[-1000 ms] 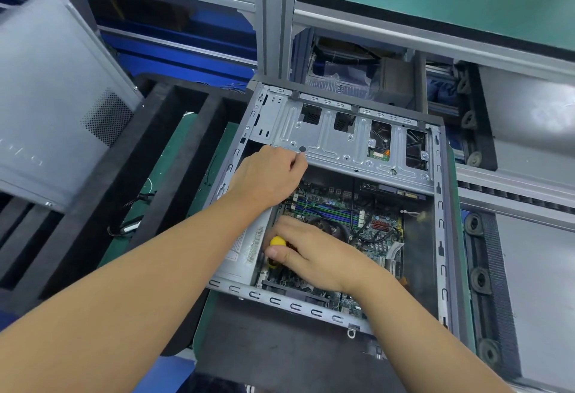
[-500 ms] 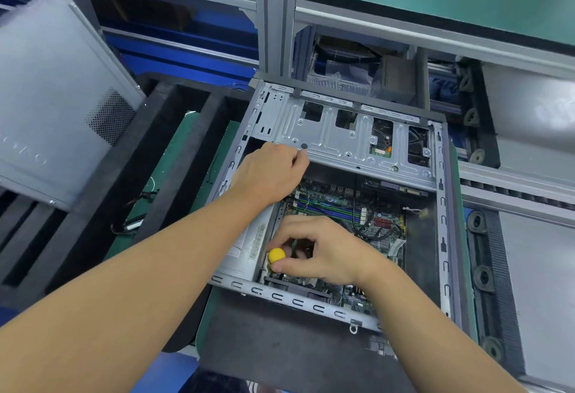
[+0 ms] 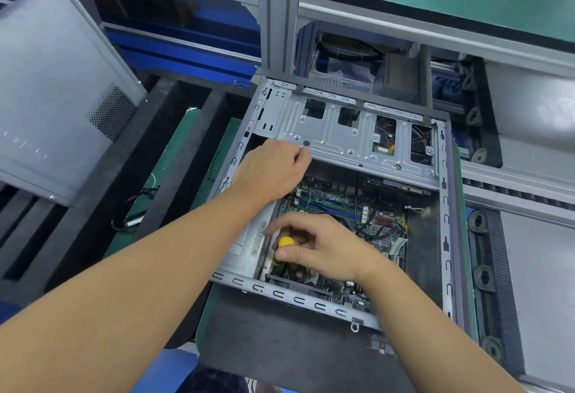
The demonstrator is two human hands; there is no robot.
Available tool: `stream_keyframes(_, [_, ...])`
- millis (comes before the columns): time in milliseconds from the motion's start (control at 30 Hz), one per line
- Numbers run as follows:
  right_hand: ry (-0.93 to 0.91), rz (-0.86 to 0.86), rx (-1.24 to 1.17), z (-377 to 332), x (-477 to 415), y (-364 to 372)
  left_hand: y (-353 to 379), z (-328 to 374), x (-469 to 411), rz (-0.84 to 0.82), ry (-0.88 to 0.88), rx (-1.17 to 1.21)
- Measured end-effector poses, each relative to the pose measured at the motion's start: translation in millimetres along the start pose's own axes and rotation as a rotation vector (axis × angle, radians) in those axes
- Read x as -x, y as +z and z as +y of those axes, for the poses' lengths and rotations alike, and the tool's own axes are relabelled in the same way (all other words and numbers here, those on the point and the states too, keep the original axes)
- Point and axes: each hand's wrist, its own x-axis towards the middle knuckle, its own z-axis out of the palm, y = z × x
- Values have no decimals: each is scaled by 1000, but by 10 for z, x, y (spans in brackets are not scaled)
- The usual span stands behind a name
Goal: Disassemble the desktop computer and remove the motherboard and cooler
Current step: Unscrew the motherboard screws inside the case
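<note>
Left hand (image 3: 273, 171): yours, fist closed, resting on the drive cage (image 3: 342, 131) edge.
Right hand (image 3: 323, 246): yours, gripping the yellow-handled screwdriver (image 3: 284, 245).
Motherboard (image 3: 367, 215): seated inside the open computer case (image 3: 448, 237).

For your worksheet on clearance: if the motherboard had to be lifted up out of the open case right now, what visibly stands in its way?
The motherboard is not clear. The drive cage covers its far edge, black cables lie across it, and the right hand works a yellow-handled screwdriver over it.
</note>
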Motion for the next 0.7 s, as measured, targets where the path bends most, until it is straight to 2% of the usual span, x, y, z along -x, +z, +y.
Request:
stream_keyframes(67, [39,29,-74,8,5,4,-2,-1,-3,-2,-1,3])
stream_keyframes(233, [15,31,-67,-21,32,-35,-7,5,-2,-10,1,9])
stream_keyframes(400, [-63,-86,48,-86,55,-31,-13,13,12,-8,2,17])
stream_keyframes(533, [-73,-77,71,-87,82,-77,-14,15,18,-2,2,25])
stream_keyframes(700, [-40,-164,-34,-129,73,-57,-20,24,11,-18,-17,29])
